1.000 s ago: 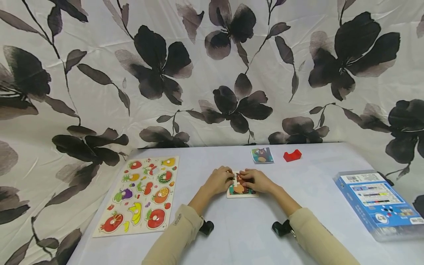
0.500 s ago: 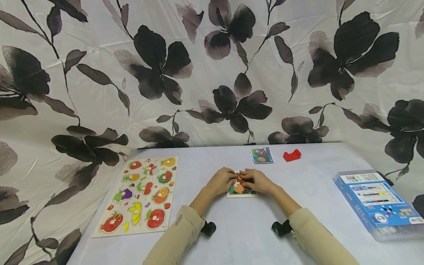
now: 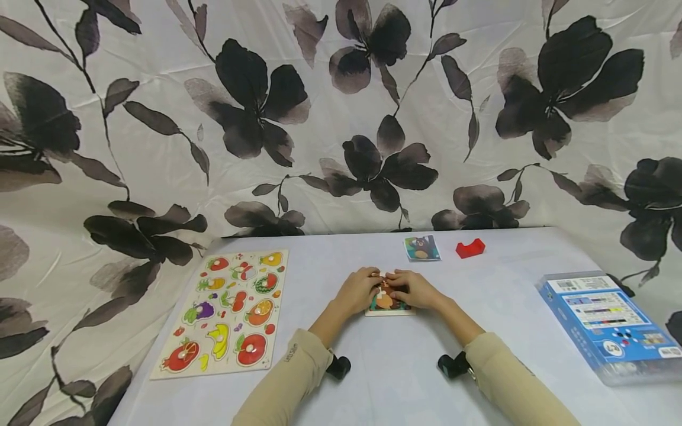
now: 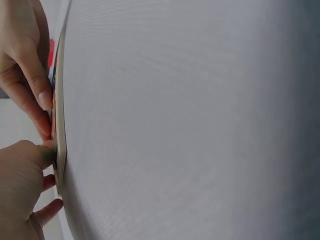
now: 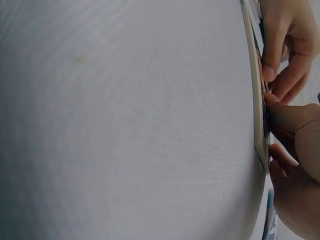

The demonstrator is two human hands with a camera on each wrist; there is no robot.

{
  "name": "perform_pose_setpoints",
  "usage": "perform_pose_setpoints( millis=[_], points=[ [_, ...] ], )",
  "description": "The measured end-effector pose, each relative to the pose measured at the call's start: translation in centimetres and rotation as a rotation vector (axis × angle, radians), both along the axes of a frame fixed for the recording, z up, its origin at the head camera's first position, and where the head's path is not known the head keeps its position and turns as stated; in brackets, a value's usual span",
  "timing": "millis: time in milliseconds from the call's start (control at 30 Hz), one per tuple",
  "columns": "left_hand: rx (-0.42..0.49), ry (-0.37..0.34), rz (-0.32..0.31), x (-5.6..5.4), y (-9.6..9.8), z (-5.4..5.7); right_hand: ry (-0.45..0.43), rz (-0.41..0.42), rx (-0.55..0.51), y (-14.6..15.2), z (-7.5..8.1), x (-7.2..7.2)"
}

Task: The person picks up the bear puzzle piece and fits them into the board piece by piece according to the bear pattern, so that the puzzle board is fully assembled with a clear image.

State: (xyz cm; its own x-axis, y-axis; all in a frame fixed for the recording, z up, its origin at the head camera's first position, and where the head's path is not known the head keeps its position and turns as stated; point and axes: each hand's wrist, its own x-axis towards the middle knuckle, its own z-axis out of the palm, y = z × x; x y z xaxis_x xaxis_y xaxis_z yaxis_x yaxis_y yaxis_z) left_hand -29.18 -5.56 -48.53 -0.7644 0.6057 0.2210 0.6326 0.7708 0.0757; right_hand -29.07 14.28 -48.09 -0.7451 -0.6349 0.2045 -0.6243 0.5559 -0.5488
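Note:
A small bear jigsaw puzzle (image 3: 388, 302) lies in a pale wooden tray (image 3: 391, 313) on the table, partly covered by both hands. My left hand (image 3: 356, 291) grips it from the left, thumb on the picture and other fingers by the tray's edge. From the right my right hand (image 3: 417, 289) holds it, with bent fingers over the upper part and the thumb on the picture. In the left wrist view the tray (image 4: 60, 110) appears edge-on, flat on the cloth. Whether a loose piece is between the fingertips is hidden.
Behind the hands lie a bear picture card (image 3: 422, 248) and a red angular piece (image 3: 470, 248). At left is a fruit puzzle board (image 3: 224, 313); at right, a blue-and-clear box (image 3: 613, 325). A floral curtain (image 3: 319, 118) hangs behind the table.
My left hand and forearm have shifted slightly right and upward over the puzzle, covering more of its left side. The right hand stays almost where it was.

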Motion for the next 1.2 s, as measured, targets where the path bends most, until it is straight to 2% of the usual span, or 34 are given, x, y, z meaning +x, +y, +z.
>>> perform_pose_setpoints(
  millis=[133, 333, 567, 900, 1067, 1200],
  points=[
    [-0.015, -0.016, 0.027, 0.21, 0.24, 0.13, 0.011, 0.004, -0.001, 0.04, -0.13, -0.09],
    [0.015, -0.064, 0.042, 0.37, 0.29, 0.24, 0.019, 0.006, -0.010, 0.00, -0.32, -0.19],
    [0.015, -0.065, 0.051, 0.17, 0.03, -0.10, 0.000, -0.001, -0.001, -0.13, -0.29, -0.19],
    [0.140, -0.149, 0.033, 0.20, -0.02, 0.00, 0.009, -0.003, 0.002, -0.08, -0.20, -0.06],
    [0.099, -0.130, 0.028, 0.11, -0.25, 0.04, -0.002, -0.007, -0.003, -0.11, -0.26, -0.04],
    [0.061, -0.083, 0.012, 0.12, -0.27, 0.18, -0.007, -0.015, -0.007, -0.04, -0.31, -0.09]
  ],
)
